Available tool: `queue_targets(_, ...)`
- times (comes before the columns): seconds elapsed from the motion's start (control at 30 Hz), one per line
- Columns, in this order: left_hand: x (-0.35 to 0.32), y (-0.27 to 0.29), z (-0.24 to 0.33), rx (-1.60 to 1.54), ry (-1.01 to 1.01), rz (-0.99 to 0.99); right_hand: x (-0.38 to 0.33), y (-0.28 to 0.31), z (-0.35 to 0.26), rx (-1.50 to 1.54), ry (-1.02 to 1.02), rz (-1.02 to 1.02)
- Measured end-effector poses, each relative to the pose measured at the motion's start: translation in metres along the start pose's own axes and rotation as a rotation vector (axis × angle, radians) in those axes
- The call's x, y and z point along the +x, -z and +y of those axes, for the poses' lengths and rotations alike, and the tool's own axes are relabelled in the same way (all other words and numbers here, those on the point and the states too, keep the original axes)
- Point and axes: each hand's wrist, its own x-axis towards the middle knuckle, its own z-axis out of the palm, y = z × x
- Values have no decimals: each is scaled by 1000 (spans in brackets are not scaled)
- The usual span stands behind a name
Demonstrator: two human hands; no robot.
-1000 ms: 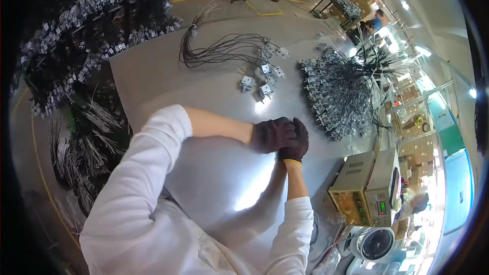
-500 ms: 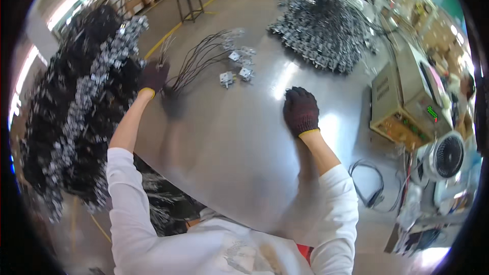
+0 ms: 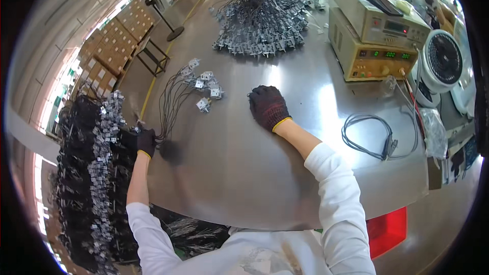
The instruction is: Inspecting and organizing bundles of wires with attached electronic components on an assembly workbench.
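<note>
The left hand (image 3: pixel 146 141) appears to grip the cable bundle (image 3: pixel 166 108) at the table's (image 3: pixel 229 178) left edge; the right hand (image 3: pixel 268 108) is curled over the table's middle, whether closed cannot be told. Apparent step: handling the bundle; moving it calls for a firm, untangled hold.

Wht fan (image 3: pixel 444 60) stands nr stacked elec. units (image 3: pixel 374 34).
</note>
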Motion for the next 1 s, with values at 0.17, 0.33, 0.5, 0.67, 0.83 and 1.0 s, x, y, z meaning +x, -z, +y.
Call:
queue_targets(0.17, 4, 103, 113, -636, 386, 850, -4, 8, -18, -9, 40, -55)
queue_targets(0.33, -2, 153, 243, -828, -26, 846, -20, 7, -24, 40, 60, -22)
queue_targets(0.5, -28, 86, 239, -1370, 347, 549, -29, 16, -31, 17, 84, -54)
queue_targets(0.67, -49, 49, 226, -1676, 410, 546, -34, 10, -29, 74, 114, -36)
queue_targets(0.83, -73, 53, 232, -1580, 138, 454, -31, 32, -41, 16, 184, -201)
queue_targets(1.0, -79, 57, 244, -1642, 31, 350, -14, 61, -91, -49, 322, -113)
